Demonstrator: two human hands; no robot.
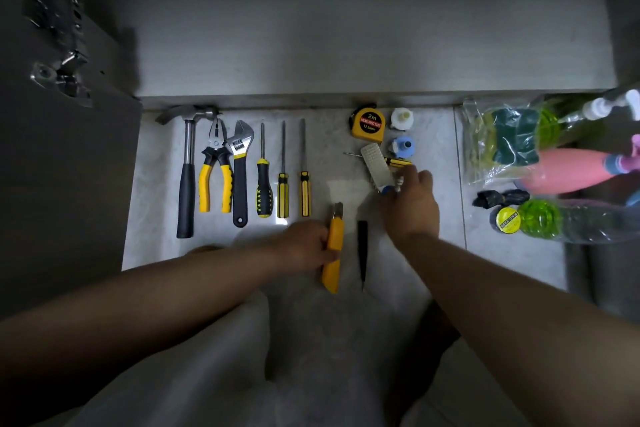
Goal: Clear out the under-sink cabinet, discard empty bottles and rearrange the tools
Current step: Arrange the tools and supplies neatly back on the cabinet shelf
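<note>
Tools lie in a row on the pale floor: a hammer (pixel 187 170), yellow pliers (pixel 215 177), an adjustable wrench (pixel 240 173) and three screwdrivers (pixel 283 180). My left hand (pixel 304 246) grips a yellow utility knife (pixel 333 253) just right of the row. My right hand (pixel 412 204) holds a small grey brush-like tool (pixel 376 166) over a short yellow-and-black screwdriver (pixel 398 161). Black tweezers (pixel 362 253) lie between my hands.
A yellow tape measure (pixel 369 124), a white cap (pixel 402 118) and a blue cap (pixel 401 146) sit near the cabinet base. At the right lie bagged sponges (pixel 509 139), a pink bottle (pixel 568 173), a green bottle (pixel 554 218), yellow tape (pixel 507 220) and a black bag (pixel 498 198).
</note>
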